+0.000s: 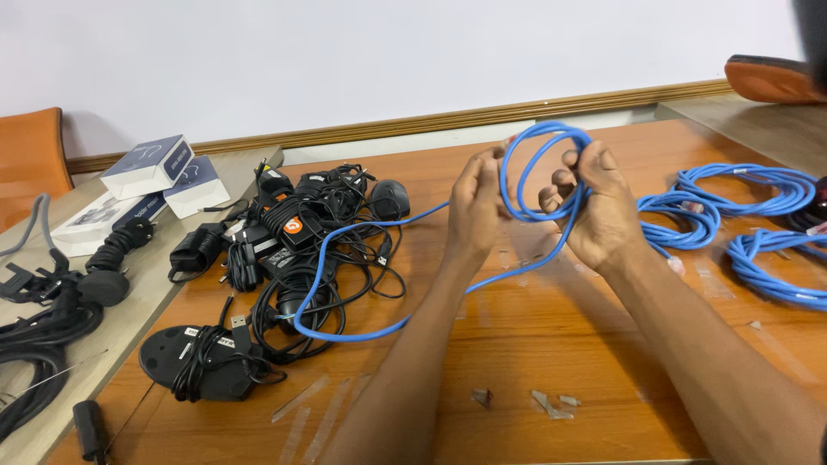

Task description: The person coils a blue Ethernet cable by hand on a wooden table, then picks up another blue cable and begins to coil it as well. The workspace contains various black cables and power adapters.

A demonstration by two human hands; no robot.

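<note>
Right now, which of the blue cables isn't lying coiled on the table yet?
The blue cable in the hands: the right hand grips its loops, the left hand pinches them, and its tail trails over the black adapters. The other blue coils lie on the table at right.

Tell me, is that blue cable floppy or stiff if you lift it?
Probably floppy: the blue cable droops in loose curves across the table. It likely springs a bit, since the right hand and left hand pinch its loops together.

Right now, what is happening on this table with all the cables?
A person holds a blue cable in loops above the wooden table. The right hand grips the coil; the left hand pinches the strand. The loose end trails over a pile of black adapters. More coiled blue cables lie to the right.
</note>
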